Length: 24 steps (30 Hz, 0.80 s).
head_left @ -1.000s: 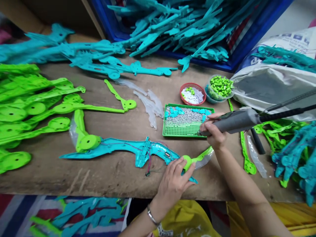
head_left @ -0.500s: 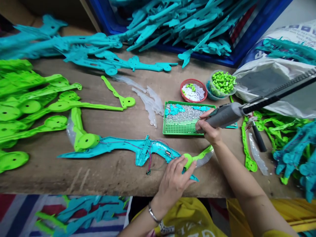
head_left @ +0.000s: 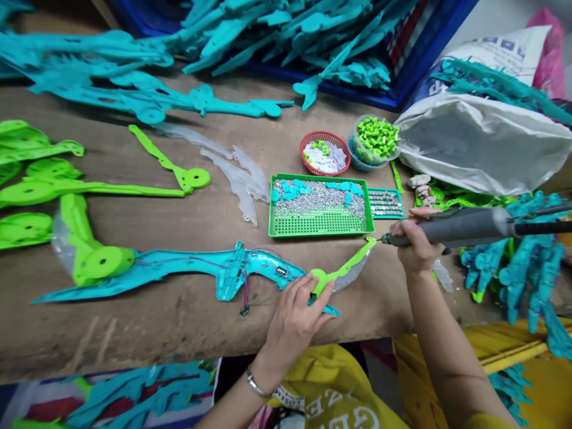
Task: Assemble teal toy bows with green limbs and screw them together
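My right hand [head_left: 417,243] is closed around a grey electric screwdriver [head_left: 473,226], which lies nearly level. Its bit points left, at the tip of a lime-green plastic arm [head_left: 353,262] with a clear strip along it. Thumb and fingers of my left hand [head_left: 295,310] grip the round end of this arm, against the right end of a long turquoise toy-bow half [head_left: 179,265]. Thin wires and a small metal part show on that half. A second green arm [head_left: 105,262] with a clear strip sits at its left end.
Behind the bow half lies a green tray [head_left: 313,224] of screws and turquoise bits. Near it are a red basket [head_left: 305,156], a tub of green pieces [head_left: 378,140] and clear strips [head_left: 232,179]. Turquoise parts fill a blue crate [head_left: 402,89]; a white sack [head_left: 487,143] stands right.
The screwdriver has come from over the tray to the green arm's tip and tilted nearly level. My left hand keeps its hold. The whole view has shifted.
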Each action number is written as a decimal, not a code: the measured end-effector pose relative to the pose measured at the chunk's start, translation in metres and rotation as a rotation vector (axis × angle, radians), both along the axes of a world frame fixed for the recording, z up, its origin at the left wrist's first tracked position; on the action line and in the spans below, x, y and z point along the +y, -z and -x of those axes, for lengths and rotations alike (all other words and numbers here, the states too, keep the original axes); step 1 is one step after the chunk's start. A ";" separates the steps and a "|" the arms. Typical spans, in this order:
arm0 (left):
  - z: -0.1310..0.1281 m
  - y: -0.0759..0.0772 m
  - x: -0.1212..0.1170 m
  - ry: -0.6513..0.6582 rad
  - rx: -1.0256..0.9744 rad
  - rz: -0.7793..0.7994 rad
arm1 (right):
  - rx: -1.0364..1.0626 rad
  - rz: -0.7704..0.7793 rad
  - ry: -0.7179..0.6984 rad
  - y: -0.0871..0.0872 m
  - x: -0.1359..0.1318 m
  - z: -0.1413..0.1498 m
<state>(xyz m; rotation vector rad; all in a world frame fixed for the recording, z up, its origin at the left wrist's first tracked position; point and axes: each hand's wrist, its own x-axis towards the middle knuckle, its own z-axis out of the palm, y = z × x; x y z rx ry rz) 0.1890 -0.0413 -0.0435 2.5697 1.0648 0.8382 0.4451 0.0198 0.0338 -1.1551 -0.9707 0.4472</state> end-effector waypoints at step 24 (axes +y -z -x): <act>-0.002 -0.002 0.000 0.003 0.004 -0.014 | -0.077 0.210 -0.286 0.015 0.007 -0.027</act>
